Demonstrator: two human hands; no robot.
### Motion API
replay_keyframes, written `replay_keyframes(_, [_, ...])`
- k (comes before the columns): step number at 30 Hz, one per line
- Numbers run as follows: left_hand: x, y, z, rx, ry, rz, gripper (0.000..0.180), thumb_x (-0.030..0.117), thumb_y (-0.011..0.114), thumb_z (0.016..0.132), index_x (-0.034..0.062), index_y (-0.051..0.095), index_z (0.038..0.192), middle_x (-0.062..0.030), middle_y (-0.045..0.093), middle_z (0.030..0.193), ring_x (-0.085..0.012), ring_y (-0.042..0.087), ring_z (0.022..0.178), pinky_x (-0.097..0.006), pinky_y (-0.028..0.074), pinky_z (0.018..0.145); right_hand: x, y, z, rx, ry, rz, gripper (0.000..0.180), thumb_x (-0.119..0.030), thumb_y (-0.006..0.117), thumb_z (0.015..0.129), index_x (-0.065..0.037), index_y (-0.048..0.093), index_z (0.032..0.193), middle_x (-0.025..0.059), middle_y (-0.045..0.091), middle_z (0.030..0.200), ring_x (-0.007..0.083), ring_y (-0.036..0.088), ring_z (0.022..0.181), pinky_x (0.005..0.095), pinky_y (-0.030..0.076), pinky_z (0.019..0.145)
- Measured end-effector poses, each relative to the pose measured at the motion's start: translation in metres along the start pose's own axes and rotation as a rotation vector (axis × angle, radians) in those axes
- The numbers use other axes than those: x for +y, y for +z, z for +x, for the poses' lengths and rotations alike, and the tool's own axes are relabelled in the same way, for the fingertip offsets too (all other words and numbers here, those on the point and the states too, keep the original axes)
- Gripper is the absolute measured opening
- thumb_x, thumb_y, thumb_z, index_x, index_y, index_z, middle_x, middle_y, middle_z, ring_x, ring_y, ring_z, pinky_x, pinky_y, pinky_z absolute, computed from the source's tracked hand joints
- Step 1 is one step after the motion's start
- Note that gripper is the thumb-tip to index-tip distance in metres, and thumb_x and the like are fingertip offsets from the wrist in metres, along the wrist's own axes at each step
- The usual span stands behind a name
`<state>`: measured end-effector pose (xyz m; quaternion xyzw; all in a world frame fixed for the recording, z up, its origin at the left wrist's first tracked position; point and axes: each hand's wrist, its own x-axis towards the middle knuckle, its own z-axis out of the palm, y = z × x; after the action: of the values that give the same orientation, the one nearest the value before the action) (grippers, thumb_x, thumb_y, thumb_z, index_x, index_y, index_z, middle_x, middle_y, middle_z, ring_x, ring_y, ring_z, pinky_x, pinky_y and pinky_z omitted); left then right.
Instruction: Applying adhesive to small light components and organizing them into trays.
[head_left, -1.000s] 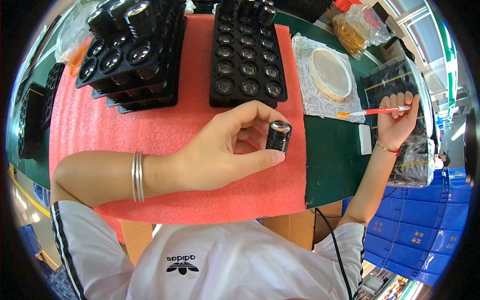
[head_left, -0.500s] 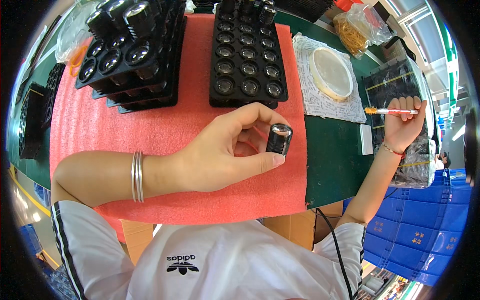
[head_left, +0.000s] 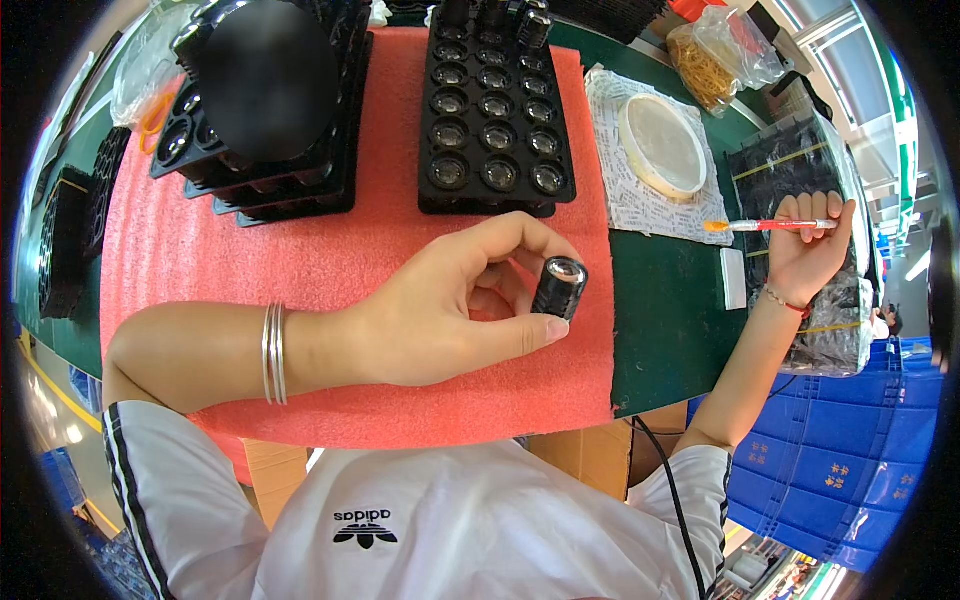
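My left hand [head_left: 450,310] holds a small black cylinder with a shiny glass end [head_left: 559,287] between thumb and fingers, just above the red foam mat [head_left: 330,240]. Silver bangles circle that wrist. My right hand [head_left: 805,255] is out to the right over the green table, gripping a thin red-handled brush [head_left: 770,225] with an orange tip that points left. A black tray [head_left: 495,120] with rows of round wells holding similar cylinders lies beyond my left hand.
A stack of black trays [head_left: 260,160] sits at the back left. A round white dish [head_left: 662,145] rests on printed paper. A bag of rubber bands [head_left: 715,60], wrapped black trays [head_left: 800,170] and blue crates [head_left: 850,460] lie to the right.
My right hand with the brush has drifted slightly away from the dish. My left hand keeps the cylinder in almost the same place.
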<state>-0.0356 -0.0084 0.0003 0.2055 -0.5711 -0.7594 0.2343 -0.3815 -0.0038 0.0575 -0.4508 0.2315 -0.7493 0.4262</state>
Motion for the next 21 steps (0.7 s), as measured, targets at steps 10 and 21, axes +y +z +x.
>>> replay_keyframes(10, [0.001, 0.001, -0.001, -0.016, -0.022, 0.052, 0.037, 0.002, 0.062, 0.077, 0.0034, 0.042, 0.108, -0.0007, 0.049, 0.096, -0.0071, 0.051, 0.088, -0.022, 0.044, 0.075, -0.004, 0.002, 0.000, -0.026, 0.008, 0.030, 0.030, -0.026, 0.037, 0.093, -0.008, 0.044, 0.070, -0.0019, 0.032, 0.051, 0.0076, 0.026, 0.045, 0.0240, 0.023, 0.050])
replay_keyframes(21, [0.003, 0.000, -0.001, -0.033, -0.040, 0.067, 0.037, 0.003, 0.062, 0.077, 0.0039, 0.043, 0.108, -0.0010, 0.049, 0.096, -0.0077, 0.051, 0.089, -0.023, 0.044, 0.077, -0.002, 0.010, -0.002, -0.002, -0.006, 0.000, 0.031, -0.027, 0.038, 0.092, -0.008, 0.044, 0.068, -0.0017, 0.030, 0.049, 0.0079, 0.024, 0.043, 0.0242, 0.022, 0.049])
